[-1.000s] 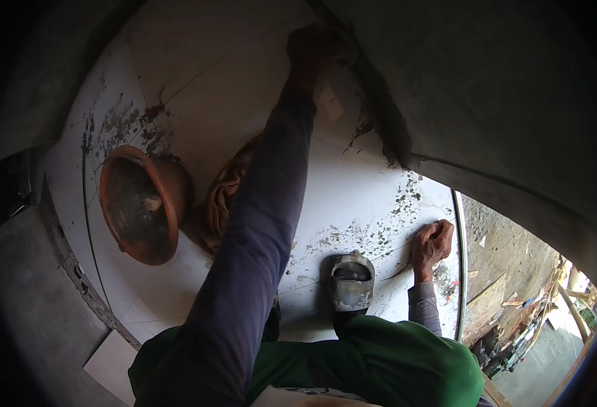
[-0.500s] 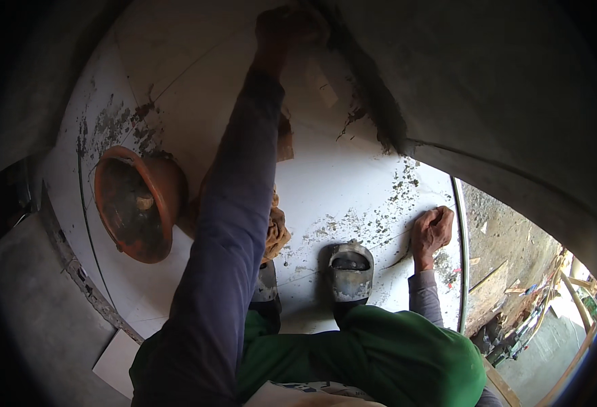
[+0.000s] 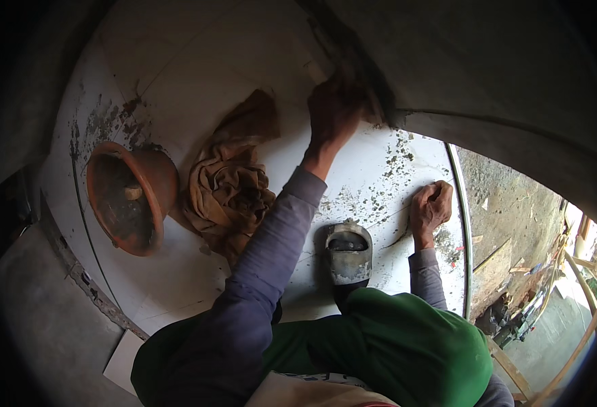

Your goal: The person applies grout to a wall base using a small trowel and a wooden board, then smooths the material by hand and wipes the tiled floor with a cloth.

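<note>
Evidently somewhere in the middle, judging by the mess. Reaches far forward with the left hand [image 3: 335, 112] to the dark seam [image 3: 373, 95] where the white tile floor [image 3: 196, 61] meets the grey wall [image 3: 488, 68]. Shows the fingers bunched together and pressed right at that joint; cannot tell whether anything small sits under them, since the shadow there hides it. Props the body on the right hand [image 3: 430, 207], fingers curled in to a loose fist, knuckles down on the tile just beside the metal edge strip [image 3: 462, 224].

Looks done as to laying: tiles down and flat across the whole patch in view. Looks partly done as to the seam: dark and filled along the wall past the left hand, though too shadowed to judge how cleanly. Leaves plenty to clean, probably: dark specks [image 3: 386, 169] scattered over the tile between the two hands, and more smears at the far left near the orange basin [image 3: 132, 197]. Keeps the basin tipped on its side, crusted inside, nearly empty. Leaves the brown rag [image 3: 230, 176] crumpled just beside the basin, untouched by either hand, well apart from the seam. Rests a cement-caked shoe [image 3: 348, 252] on the tile between the arms.
</note>
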Available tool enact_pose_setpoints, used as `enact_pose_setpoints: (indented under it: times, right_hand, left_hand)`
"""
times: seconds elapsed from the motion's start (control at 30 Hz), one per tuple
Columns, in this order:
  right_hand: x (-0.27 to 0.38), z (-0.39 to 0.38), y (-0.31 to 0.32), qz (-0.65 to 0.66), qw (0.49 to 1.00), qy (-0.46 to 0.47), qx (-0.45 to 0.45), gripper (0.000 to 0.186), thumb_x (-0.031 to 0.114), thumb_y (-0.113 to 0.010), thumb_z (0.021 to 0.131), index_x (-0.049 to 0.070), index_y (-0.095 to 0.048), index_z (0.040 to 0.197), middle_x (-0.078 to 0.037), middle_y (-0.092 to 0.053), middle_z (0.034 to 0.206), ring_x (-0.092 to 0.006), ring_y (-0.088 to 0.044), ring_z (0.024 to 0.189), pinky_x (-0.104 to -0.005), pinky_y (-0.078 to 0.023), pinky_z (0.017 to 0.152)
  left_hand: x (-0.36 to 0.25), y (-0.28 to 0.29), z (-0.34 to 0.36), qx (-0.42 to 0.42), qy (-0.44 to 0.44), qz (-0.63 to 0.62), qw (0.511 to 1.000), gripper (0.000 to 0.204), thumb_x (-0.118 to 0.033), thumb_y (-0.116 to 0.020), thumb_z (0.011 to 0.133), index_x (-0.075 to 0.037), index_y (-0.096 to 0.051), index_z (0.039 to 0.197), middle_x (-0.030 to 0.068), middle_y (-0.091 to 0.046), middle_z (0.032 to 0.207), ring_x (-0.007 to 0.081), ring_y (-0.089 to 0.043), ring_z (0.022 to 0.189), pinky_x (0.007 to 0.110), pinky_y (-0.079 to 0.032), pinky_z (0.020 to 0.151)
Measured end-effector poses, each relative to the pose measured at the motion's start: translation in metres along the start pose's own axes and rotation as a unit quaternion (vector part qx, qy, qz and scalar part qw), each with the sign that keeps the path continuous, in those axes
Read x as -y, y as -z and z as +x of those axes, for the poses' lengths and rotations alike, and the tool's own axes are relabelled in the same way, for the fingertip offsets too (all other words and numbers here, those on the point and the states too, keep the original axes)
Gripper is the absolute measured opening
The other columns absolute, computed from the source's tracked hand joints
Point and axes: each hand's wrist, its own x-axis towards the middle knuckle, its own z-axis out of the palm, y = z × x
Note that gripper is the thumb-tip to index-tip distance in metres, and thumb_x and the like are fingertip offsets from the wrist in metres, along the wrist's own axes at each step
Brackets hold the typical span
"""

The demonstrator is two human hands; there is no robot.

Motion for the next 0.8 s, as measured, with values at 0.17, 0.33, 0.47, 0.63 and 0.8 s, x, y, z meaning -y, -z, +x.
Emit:
enact_pose_setpoints:
  times: [0.17, 0.33, 0.47, 0.63, 0.8]
  right_hand:
    - [0.004, -0.003, -0.001, 0.003, 1.000, -0.020, 0.012, 0.009, 0.007, -0.061, 0.094, 0.007, -0.061, 0.103, -0.013, -0.062, 0.088, -0.0339, -0.064, 0.077, -0.0461, -0.051, 0.071]
    - [0.004, -0.005, 0.000, 0.007, 1.000, -0.005, -0.007, 0.005, 0.009, -0.061, 0.097, 0.008, -0.061, 0.102, -0.012, -0.063, 0.086, -0.0317, -0.064, 0.075, -0.0447, -0.051, 0.070]
    - [0.000, -0.004, 0.006, 0.002, 0.999, -0.033, 0.009, 0.012, 0.008, -0.064, 0.093, 0.009, -0.061, 0.105, -0.012, -0.064, 0.093, -0.0336, -0.067, 0.083, -0.0458, -0.053, 0.074]
    - [0.006, 0.000, 0.001, 0.018, 1.000, -0.015, 0.002, 0.013, 0.008, -0.067, 0.093, 0.008, -0.062, 0.105, -0.011, -0.066, 0.096, -0.0330, -0.068, 0.085, -0.0446, -0.054, 0.076]
    - [-0.005, -0.001, 0.004, 0.010, 1.000, -0.022, 0.003, 0.015, 0.010, -0.069, 0.093, 0.009, -0.062, 0.105, -0.010, -0.065, 0.095, -0.0314, -0.068, 0.085, -0.0442, -0.054, 0.075]
  left_hand:
    - [-0.019, -0.013, -0.044, 0.000, 0.113, -0.120, 0.986, 0.032, -0.013, -0.070, 0.098, 0.001, -0.072, 0.126, 0.0236, -0.079, 0.101, 0.0351, -0.079, 0.095, 0.041, -0.060, 0.083]
    - [-0.021, -0.001, -0.077, 0.103, 0.131, -0.162, 0.973, 0.039, -0.015, -0.073, 0.097, 0.001, -0.072, 0.132, 0.0226, -0.080, 0.102, 0.0299, -0.080, 0.091, 0.039, -0.060, 0.081]
    - [-0.026, 0.006, -0.070, 0.052, 0.192, -0.144, 0.969, 0.032, -0.015, -0.070, 0.098, 0.001, -0.077, 0.125, 0.0060, -0.078, 0.093, 0.0114, -0.066, 0.083, 0.032, -0.055, 0.075]
    - [-0.007, 0.029, -0.010, 0.036, 0.119, -0.125, 0.984, 0.027, -0.017, -0.065, 0.099, 0.003, -0.076, 0.114, 0.0051, -0.074, 0.091, 0.0113, -0.062, 0.084, 0.031, -0.051, 0.077]
    - [-0.008, -0.007, -0.026, 0.044, 0.116, -0.132, 0.983, 0.028, -0.021, -0.064, 0.101, 0.001, -0.075, 0.115, 0.0216, -0.078, 0.101, 0.0301, -0.074, 0.093, 0.042, -0.055, 0.084]
